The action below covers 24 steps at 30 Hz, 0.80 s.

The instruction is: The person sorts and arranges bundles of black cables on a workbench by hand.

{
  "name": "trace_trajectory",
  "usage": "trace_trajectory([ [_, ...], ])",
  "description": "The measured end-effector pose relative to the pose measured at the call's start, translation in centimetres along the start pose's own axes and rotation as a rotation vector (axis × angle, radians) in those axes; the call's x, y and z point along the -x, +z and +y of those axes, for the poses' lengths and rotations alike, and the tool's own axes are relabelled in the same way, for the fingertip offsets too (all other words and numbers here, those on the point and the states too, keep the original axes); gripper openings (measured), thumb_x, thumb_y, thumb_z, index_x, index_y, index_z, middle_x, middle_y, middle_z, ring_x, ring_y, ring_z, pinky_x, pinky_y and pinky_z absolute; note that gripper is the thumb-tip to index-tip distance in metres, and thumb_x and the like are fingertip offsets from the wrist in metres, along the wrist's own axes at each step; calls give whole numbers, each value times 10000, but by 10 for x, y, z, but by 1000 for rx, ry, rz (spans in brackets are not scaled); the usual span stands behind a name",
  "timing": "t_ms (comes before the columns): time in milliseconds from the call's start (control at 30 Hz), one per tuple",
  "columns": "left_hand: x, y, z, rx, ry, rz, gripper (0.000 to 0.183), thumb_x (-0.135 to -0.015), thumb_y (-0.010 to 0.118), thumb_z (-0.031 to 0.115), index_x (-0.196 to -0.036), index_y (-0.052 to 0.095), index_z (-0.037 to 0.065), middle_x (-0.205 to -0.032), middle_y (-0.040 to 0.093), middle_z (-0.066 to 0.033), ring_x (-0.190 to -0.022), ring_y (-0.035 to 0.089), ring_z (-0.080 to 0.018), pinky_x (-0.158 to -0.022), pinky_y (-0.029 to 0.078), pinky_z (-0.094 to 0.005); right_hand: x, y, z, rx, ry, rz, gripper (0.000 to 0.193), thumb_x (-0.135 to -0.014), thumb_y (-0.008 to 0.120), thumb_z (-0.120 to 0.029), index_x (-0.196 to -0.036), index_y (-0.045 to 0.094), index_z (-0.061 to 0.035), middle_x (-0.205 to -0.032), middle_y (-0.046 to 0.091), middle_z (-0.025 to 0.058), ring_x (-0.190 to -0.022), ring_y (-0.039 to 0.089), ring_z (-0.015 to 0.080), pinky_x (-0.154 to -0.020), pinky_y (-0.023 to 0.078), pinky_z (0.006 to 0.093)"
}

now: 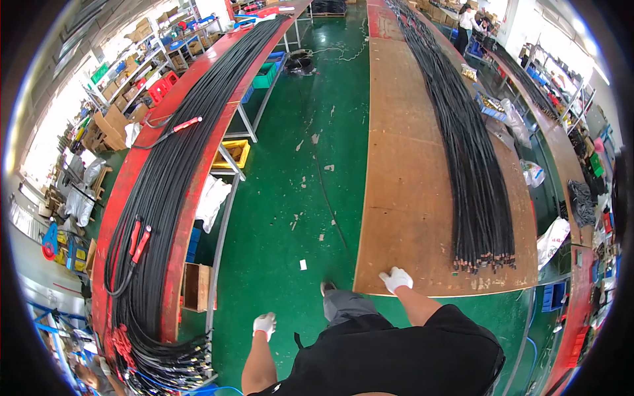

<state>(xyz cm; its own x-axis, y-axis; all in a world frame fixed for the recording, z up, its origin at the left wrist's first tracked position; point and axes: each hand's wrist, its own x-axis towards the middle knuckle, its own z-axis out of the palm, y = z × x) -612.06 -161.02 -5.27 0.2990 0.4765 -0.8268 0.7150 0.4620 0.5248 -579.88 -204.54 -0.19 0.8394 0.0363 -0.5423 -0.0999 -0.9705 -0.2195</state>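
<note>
My right hand (396, 280), in a white glove, lies on the near left corner of the brown tabletop (403, 198). Its fingers are apart and hold nothing. To its right, a long bundle of black cables (472, 158) runs down the table, with copper-coloured ends towards me. My left hand (265, 324), gloved in white too, hangs over the green floor, its fingers curled in and nothing visible in them. On the red table (221, 132) at the left lies another thick bundle of black cables (175, 178). A red-handled cable cutter (139, 243) rests on that bundle.
A green aisle floor (297, 198) separates the tables. Under the red table are a yellow crate (232, 155), a green bin (265, 76) and a wooden box (196, 287). Another person (92, 376) is at the lower left; people (467, 30) stand far right. Loaded shelves (132, 72) line the left.
</note>
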Motion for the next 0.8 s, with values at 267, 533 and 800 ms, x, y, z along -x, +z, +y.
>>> trace_trajectory([
  [267, -70, -12, 80, -465, 133, 24, 384, -950, 648, 313, -1086, 715, -39, -932, 739, -86, -858, 664, -218, -760, 529, -362, -26, 3, -1, -8, 34, -8, 600, -907, 691, -620, -1107, 708, -55, -1166, 708, 211, -1138, 672, 399, -971, 531, 504],
  [533, -210, -81, 227, -243, -197, -139, 271, -937, 616, 322, -734, 608, 143, -604, 580, -55, -468, 537, -224, -444, 423, -425, -103, -53, -35, 125, 338, -823, 722, -885, 726, -621, -1363, 694, -81, -1402, 689, 84, -1327, 621, 263, -1076, 490, 404],
  [800, -418, 1, 441, -1076, 606, -148, 405, -968, 495, 374, -834, 652, 26, -865, 688, -236, -894, 678, -425, -788, 487, -542, -326, -199, -245, -99, -62, 25, 470, -981, 582, -475, -1117, 727, -49, -1179, 717, 233, -1149, 652, 433, -993, 520, 510],
])
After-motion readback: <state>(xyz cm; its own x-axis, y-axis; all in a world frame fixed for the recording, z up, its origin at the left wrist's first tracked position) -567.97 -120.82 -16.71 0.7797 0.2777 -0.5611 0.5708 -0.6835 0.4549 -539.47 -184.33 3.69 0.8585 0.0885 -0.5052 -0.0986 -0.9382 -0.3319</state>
